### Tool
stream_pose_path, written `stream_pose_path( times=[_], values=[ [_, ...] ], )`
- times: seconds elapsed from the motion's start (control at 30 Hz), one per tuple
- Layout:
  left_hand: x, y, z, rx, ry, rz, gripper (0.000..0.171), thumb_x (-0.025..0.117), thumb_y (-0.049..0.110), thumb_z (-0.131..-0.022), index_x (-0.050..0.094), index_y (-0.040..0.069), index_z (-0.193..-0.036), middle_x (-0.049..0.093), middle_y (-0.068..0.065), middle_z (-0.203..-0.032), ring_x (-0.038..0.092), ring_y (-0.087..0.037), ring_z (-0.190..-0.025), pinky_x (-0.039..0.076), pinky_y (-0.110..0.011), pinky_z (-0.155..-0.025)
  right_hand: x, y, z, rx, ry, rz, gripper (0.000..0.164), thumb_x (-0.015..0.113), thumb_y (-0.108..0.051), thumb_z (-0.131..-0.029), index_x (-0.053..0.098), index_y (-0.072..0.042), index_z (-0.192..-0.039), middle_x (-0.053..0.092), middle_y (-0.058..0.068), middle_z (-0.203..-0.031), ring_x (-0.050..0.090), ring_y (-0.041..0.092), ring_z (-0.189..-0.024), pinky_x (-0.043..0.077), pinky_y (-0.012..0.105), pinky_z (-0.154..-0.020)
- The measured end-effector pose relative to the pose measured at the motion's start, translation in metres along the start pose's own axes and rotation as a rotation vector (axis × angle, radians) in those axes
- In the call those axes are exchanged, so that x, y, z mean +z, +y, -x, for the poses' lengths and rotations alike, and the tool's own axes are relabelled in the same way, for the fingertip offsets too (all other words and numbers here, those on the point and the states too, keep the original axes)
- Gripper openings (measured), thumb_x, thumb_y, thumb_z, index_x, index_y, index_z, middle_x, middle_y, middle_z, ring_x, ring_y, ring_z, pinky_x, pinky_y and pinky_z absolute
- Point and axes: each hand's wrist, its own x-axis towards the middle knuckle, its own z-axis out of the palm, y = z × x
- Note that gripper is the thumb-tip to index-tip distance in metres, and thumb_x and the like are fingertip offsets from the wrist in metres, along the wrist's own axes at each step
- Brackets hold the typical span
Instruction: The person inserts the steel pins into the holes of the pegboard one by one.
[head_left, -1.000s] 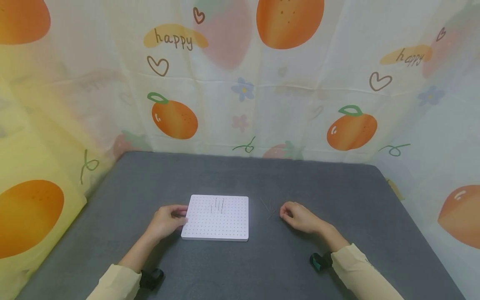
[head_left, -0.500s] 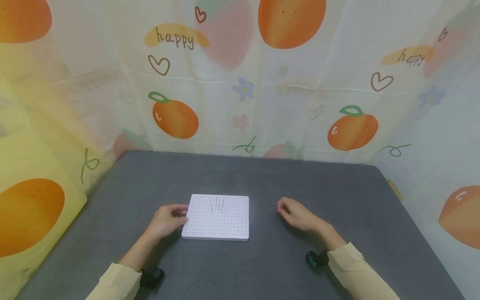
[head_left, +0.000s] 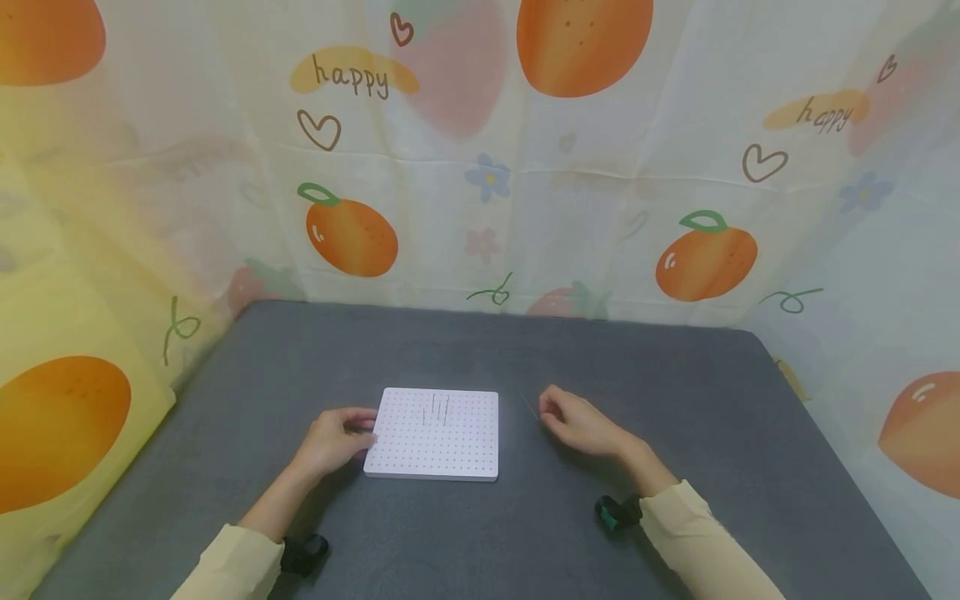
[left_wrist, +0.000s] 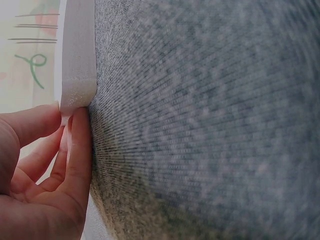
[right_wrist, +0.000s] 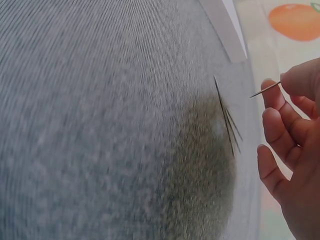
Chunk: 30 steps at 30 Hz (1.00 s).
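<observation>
A white board with rows of small holes (head_left: 435, 457) lies on the grey table, and several thin needles (head_left: 439, 408) stand upright in its far part. My left hand (head_left: 332, 439) pinches the board's left edge, thumb on top and fingers against the side, as the left wrist view shows closely. My right hand (head_left: 579, 423) hovers right of the board. In the right wrist view it pinches a needle (right_wrist: 265, 90) between thumb and index finger, the point sticking out. Below it, several loose needles (right_wrist: 229, 120) lie crossed on the table; the hand mostly hides them in the head view.
The grey table (head_left: 442, 542) extends around the board on all sides. A printed curtain (head_left: 450, 208) with oranges hangs behind its far edge and at both sides. Black wrist straps (head_left: 303, 556) sit below both hands, beside the cream sleeves (head_left: 232, 567).
My right hand has moved left toward the board, over the loose needles, with the needle pinched in it. My left hand stays at the board's left edge.
</observation>
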Motion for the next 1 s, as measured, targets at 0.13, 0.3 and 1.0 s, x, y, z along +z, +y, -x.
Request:
stream_pose_path(
  times=[0.13,0.3,1.0],
  values=[
    [0.000,0.001,0.000,0.001,-0.006,0.002,0.038,0.066,0.010,-0.082,0.058,0.003,-0.119,0.062,-0.013,-0.106,0.061,-0.016,-0.078,0.055,-0.031,-0.067,0.002,-0.004,-0.004,0.014,0.017,-0.005,0.008,0.055,-0.011,-0.089,0.049,-0.014,-0.092,0.052,-0.004,-0.083,0.050,0.009,-0.077,0.044,0.026,-0.069],
    [0.000,0.000,0.000,0.010,-0.002,0.000,0.038,0.066,0.009,-0.082,0.058,0.002,-0.119,0.063,-0.013,-0.105,0.061,-0.016,-0.078,0.055,-0.031,-0.067,0.002,-0.008,-0.009,0.021,0.036,-0.006,0.009,0.055,-0.011,-0.088,0.048,-0.013,-0.094,0.052,-0.003,-0.083,0.050,0.010,-0.077,0.044,0.027,-0.069],
    [0.001,0.000,-0.001,0.001,0.013,-0.020,0.038,0.065,0.009,-0.082,0.058,0.004,-0.119,0.063,-0.012,-0.105,0.061,-0.016,-0.076,0.054,-0.030,-0.066,0.009,-0.020,-0.024,0.044,0.163,-0.086,0.009,0.059,-0.014,-0.088,0.051,-0.017,-0.092,0.062,-0.007,-0.085,0.056,0.008,-0.075,0.046,0.024,-0.062]
  ],
)
